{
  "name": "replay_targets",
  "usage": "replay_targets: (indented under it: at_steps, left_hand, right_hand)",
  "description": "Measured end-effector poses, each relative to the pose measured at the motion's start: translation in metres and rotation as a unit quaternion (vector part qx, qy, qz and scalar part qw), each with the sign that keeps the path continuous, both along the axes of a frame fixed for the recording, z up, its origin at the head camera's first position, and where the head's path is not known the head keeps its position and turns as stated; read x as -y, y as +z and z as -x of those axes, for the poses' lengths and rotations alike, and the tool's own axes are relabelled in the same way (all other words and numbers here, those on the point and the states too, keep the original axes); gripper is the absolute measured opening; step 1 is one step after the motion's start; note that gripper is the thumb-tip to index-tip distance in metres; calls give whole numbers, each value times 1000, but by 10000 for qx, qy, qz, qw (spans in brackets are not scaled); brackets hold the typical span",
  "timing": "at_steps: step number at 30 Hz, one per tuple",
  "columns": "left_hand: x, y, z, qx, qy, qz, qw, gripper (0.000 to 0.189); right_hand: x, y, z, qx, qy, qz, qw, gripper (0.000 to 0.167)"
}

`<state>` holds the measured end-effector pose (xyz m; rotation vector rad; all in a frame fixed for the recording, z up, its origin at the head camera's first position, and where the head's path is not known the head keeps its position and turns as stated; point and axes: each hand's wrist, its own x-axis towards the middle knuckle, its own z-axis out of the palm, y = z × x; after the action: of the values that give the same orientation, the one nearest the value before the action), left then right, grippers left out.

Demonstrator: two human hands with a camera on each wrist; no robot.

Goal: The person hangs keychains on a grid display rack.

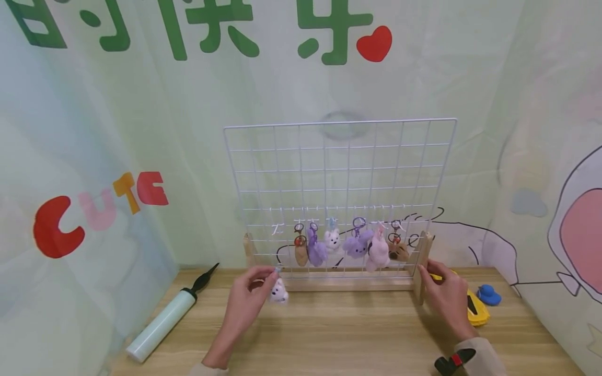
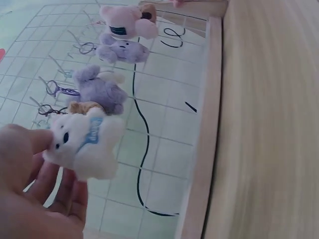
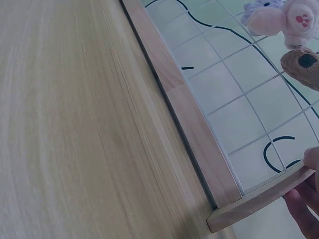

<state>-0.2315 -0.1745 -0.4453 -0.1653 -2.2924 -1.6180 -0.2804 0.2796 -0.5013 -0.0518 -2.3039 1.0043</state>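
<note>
My left hand (image 1: 250, 296) pinches a white bear plush keychain (image 1: 279, 292) by its top, in front of the rack's lower left. In the left wrist view the bear (image 2: 88, 147) wears a blue patch, and the thumb lies against its head. My right hand (image 1: 446, 298) grips the wooden side foot (image 1: 423, 261) of a white wire grid rack (image 1: 336, 169); the right wrist view shows the fingers round that wooden foot (image 3: 259, 203). From hooks on the grid hang a purple plush (image 1: 316, 250), another white bear (image 1: 332, 240), a pink plush (image 1: 378, 253) and several others.
A pale green hand pump (image 1: 162, 326) with a black nozzle lies on the left of the wooden table (image 1: 338, 334). Behind my right hand are a yellow object (image 1: 477, 308) and a small blue hat-shaped thing (image 1: 489, 295). A printed cloth backdrop (image 1: 197, 156) stands behind.
</note>
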Motion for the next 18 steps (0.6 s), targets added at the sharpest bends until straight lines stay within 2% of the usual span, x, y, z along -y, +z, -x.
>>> replay_targets:
  at_steps: [6,13,18]
  left_hand:
    - [-5,14,5,-635,295,-622,9956,20]
    - [-17,25,12,-1054,430,-1157,9867,17]
    - [-25,28,16,-1132,568,-1378,9823,16]
  right_hand:
    - [0,0,1,-16,-64,-52,10000,37]
    - [0,-1,1,-59,-56,-36,10000,36]
    - [0,-1,1,-72,-33,-30,10000,36]
